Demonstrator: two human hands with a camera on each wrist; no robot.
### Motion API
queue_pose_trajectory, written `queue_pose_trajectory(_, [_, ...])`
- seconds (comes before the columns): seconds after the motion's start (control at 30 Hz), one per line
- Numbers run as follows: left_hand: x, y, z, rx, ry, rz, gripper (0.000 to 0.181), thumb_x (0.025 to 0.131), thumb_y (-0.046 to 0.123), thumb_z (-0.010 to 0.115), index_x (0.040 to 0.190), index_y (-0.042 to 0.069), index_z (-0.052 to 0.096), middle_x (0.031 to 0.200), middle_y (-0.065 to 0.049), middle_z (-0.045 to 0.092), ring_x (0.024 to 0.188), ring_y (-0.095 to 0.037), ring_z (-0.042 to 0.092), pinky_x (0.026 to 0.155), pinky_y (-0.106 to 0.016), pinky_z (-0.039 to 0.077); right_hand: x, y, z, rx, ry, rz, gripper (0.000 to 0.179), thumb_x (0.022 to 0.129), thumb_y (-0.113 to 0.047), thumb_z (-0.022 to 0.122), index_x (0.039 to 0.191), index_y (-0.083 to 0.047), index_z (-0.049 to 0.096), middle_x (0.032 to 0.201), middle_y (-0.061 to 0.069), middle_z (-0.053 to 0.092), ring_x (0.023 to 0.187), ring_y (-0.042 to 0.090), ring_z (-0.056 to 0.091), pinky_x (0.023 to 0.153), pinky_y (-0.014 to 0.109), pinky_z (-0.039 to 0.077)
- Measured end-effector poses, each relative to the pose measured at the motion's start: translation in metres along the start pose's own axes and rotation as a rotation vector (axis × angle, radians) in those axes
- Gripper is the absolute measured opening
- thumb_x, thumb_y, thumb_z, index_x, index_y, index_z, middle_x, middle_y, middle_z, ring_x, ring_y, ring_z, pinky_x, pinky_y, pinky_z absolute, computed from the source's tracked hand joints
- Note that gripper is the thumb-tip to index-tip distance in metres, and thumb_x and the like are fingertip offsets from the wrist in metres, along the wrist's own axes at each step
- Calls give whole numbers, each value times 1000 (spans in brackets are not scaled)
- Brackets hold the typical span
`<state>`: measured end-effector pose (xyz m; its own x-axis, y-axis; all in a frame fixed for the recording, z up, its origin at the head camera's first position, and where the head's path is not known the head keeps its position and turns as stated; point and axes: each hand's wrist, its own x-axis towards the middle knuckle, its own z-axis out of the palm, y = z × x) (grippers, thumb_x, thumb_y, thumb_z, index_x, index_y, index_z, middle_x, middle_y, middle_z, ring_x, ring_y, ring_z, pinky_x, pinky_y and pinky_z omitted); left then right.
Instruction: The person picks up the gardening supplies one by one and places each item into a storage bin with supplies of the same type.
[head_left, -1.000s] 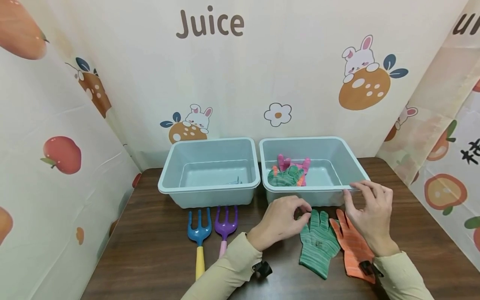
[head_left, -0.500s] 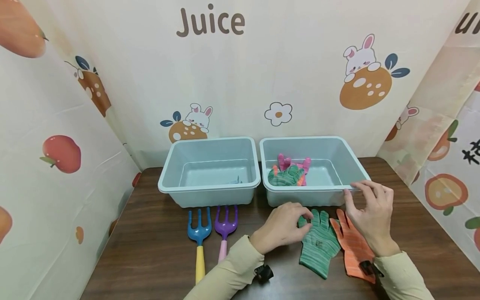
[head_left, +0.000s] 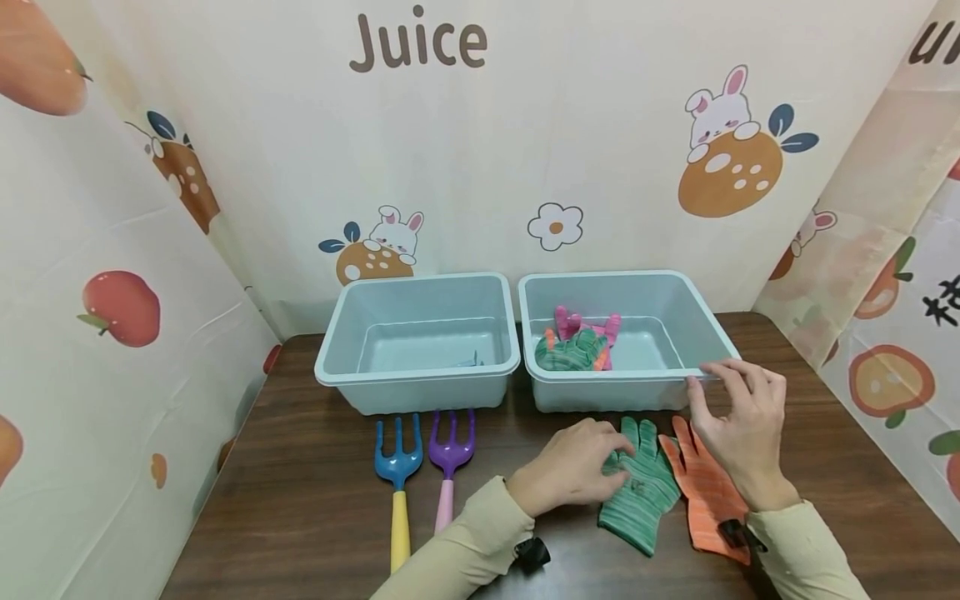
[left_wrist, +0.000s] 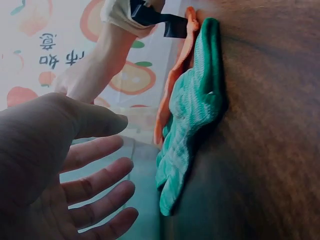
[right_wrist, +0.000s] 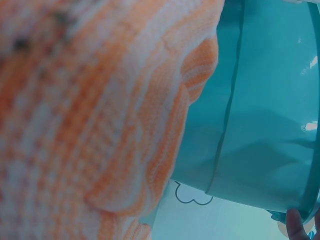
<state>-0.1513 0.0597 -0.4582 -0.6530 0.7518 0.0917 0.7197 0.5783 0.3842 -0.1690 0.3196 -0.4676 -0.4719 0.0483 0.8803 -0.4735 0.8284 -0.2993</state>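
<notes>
Low in the middle, a shiny blue fork (head_left: 399,467) and purple fork (head_left: 452,456) lie on the brown worktop (head_left: 300,517). At lower right lie a flat, stripy knitted green glove (head_left: 641,492) and orange glove (head_left: 708,508). The left hand (head_left: 573,467), fingers loosely bent and apart, holds nothing above the green one. The right hand (head_left: 742,425) pinches the rim of the smooth plastic right bin (head_left: 607,396), right of centre, with crumpled gloves (head_left: 570,354) inside.
</notes>
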Motion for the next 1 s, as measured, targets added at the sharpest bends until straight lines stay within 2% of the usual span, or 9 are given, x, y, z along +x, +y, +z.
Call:
queue_pose_trajectory(0.53, [3, 1, 12, 59, -55, -1, 31, 104, 40, 67, 133, 33, 73, 126, 12, 70, 115, -5, 63, 88, -19, 53, 1, 1, 1, 2, 2, 2, 56, 97, -46, 66, 103, 9, 75, 104, 35, 65, 98, 57, 47, 92, 42, 28])
queue_pose_trajectory(0.8, [3, 1, 15, 53, -85, 4, 31, 103, 39, 68, 133, 33, 72, 129, 11, 69, 116, -4, 64, 86, -20, 55, 1, 1, 1, -3, 7, -6, 58, 98, -48, 65, 101, 10, 75, 103, 35, 65, 96, 57, 48, 93, 43, 28])
queue_pose_trajectory(1.0, [3, 2, 17, 50, -84, 16, 31, 103, 39, 68, 133, 32, 73, 129, 11, 70, 113, -4, 65, 81, -18, 54, 1, 1, 2, 0, 11, -9, 58, 98, -48, 65, 101, 10, 74, 103, 35, 65, 96, 57, 48, 92, 43, 28])
